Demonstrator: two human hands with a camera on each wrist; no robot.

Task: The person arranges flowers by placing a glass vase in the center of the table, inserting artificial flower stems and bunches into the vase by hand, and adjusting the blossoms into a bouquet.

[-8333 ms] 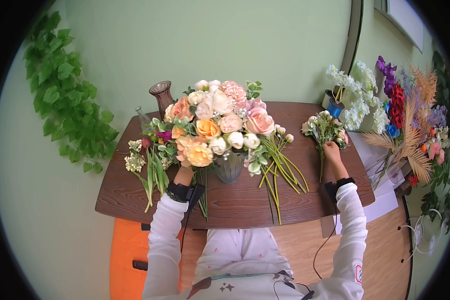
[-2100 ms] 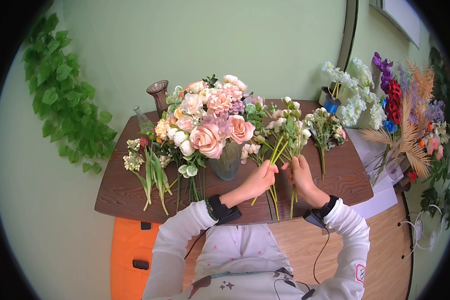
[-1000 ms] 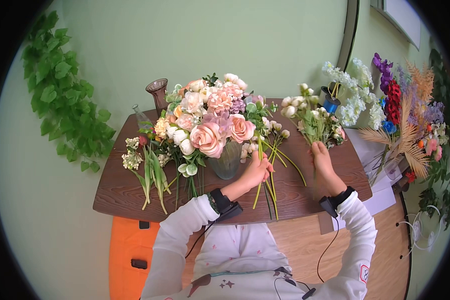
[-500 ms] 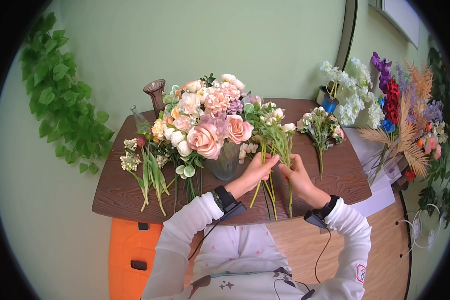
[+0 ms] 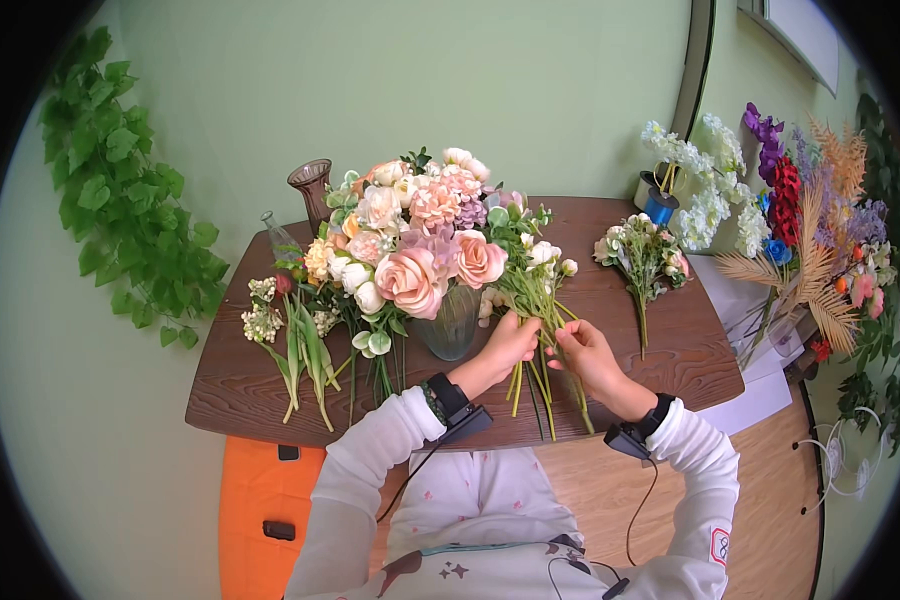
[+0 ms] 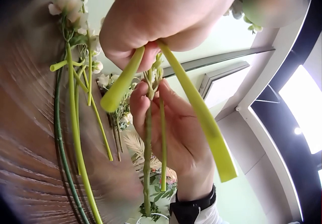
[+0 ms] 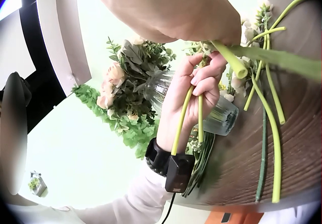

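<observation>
Near the front of the table, my left hand [image 5: 511, 343] grips yellow-green flower stems [image 6: 198, 113], whose cut ends poke out below the fist in the left wrist view. Beside it, my right hand [image 5: 590, 357] pinches more stems [image 6: 148, 148] between thumb and fingers, right at the left hand's grip. White blossoms [image 5: 543, 252] and feathery greenery [image 5: 532, 290] top the held stems, overlapping the bouquet's right side. That big bouquet [image 5: 415, 275] of roses and peonies stands in a ribbed glass vase [image 5: 448, 325], just left of both hands. Loose stems [image 7: 275, 153] lie under the hands.
A small posy [image 5: 642, 255] lies to the right on the brown table [image 5: 660, 370]. Tulips [image 5: 308, 350] lie at the left, with a purplish vase [image 5: 312, 190] and a clear bottle [image 5: 278, 235] behind. Tall flowers [image 5: 790, 220] and a blue spool [image 5: 660, 207] stand at the right.
My right hand left the posy, swung right with white flowers, then came back left against my left hand's stems. Earlier my left hand was behind the bouquet, which has since turned.
</observation>
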